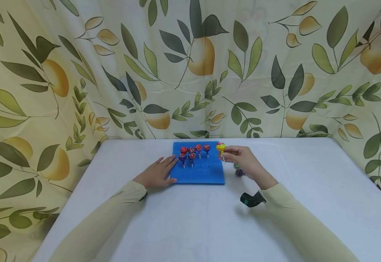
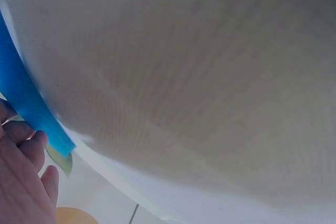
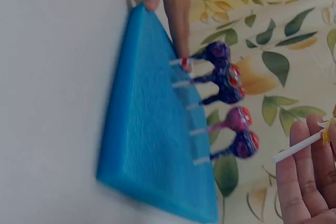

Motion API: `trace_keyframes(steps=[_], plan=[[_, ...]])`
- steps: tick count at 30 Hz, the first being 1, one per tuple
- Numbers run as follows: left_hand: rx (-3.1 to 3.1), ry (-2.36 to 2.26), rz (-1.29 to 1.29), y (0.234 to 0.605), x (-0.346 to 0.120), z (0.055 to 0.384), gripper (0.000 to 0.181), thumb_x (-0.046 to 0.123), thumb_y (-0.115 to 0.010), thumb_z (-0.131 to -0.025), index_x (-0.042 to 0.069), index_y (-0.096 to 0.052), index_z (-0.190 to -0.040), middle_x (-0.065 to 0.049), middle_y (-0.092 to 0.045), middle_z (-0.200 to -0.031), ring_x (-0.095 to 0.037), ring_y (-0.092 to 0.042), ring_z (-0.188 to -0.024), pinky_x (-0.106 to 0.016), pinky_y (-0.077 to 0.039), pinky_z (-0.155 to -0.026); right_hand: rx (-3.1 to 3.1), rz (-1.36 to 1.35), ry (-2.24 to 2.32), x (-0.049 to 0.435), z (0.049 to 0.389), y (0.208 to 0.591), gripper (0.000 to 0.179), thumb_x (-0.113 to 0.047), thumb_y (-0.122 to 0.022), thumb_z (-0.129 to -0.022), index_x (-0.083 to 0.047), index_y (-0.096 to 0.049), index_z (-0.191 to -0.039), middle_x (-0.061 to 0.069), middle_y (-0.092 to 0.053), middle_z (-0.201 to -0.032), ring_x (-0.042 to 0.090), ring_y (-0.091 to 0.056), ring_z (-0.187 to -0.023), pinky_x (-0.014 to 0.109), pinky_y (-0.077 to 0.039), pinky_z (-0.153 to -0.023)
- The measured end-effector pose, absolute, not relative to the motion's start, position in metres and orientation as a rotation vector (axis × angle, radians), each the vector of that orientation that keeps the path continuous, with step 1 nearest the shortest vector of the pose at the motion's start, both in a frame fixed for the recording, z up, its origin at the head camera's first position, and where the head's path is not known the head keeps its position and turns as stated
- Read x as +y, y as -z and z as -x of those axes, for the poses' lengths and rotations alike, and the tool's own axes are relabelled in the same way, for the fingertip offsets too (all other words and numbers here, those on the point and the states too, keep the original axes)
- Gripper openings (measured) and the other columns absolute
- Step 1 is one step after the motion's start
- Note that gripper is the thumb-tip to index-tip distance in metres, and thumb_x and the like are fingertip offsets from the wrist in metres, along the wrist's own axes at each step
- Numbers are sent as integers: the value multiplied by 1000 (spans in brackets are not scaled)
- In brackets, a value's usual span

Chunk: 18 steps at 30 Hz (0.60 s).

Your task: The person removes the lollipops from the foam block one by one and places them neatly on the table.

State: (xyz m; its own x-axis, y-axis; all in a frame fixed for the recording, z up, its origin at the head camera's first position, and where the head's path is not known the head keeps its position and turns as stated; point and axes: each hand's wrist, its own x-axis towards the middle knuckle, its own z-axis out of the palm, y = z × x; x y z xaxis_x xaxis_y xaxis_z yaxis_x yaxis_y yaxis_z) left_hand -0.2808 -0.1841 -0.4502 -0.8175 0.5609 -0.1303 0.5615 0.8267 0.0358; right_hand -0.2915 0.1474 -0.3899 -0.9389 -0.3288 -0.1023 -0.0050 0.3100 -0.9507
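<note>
My right hand (image 1: pixel 244 160) pinches a yellow-wrapped lollipop (image 1: pixel 221 147) upright over the right edge of a blue foam board (image 1: pixel 200 176). In the right wrist view its white stick (image 3: pixel 298 148) points away from the fingers, clear of the board. Several wrapped lollipops (image 1: pixel 191 155) stand in the board's far left half, their sticks set into the foam; dark blue, red and pink wrappers (image 3: pixel 237 119) show. Against the board's left edge rests my left hand (image 1: pixel 157 174), fingers extended along it and thumb near the front corner; its fingertips (image 2: pixel 39 139) touch the blue side in the left wrist view.
Just right of the board, partly behind my right hand, a dark lollipop (image 1: pixel 239 172) and a green one (image 1: pixel 236 166) lie on the white table (image 1: pixel 183 225). A leaf-and-fruit patterned curtain (image 1: pixel 190 91) hangs behind the table. A black device (image 1: pixel 252 199) sits at my right wrist.
</note>
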Motion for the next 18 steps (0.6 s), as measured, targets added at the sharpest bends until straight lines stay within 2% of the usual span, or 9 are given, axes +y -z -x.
trace_keyframes(steps=[3, 8, 13, 18], plan=[[2869, 9, -884, 448, -184, 279, 81, 59, -38, -93, 7, -16, -151, -13, -14, -158, -26, -16, -147, -46, -13, -120, 2353, 298, 1580, 165, 288, 385, 42, -23, -57, -94, 3, -55, -127, 19, -64, -120, 14, -68, -100, 46, -44, -101], [2867, 15, -885, 446, -184, 278, 81, 59, -39, -93, 6, -16, -151, -13, -14, -158, -26, -17, -146, -46, -13, -120, 2446, 308, 1377, 192, 282, 382, 42, -24, -59, -93, 4, -58, -124, 19, -66, -118, 11, -65, -94, 42, -49, -97], [2873, 22, -901, 446, -184, 278, 81, 58, -40, -93, 5, -18, -150, -14, -16, -158, -28, -19, -146, -47, -15, -119, 2450, 282, 1254, 210, 275, 384, 41, -25, -61, -92, 5, -61, -120, 13, -71, -103, 17, -68, -89, 45, -50, -95], [2875, 35, -904, 447, -184, 279, 81, 59, -39, -93, 5, -17, -150, -14, -16, -158, -27, -18, -146, -47, -15, -119, 2361, 244, 1288, 223, 271, 393, 39, -20, -61, -91, 10, -61, -116, 13, -73, -95, 20, -70, -88, 32, -55, -85]])
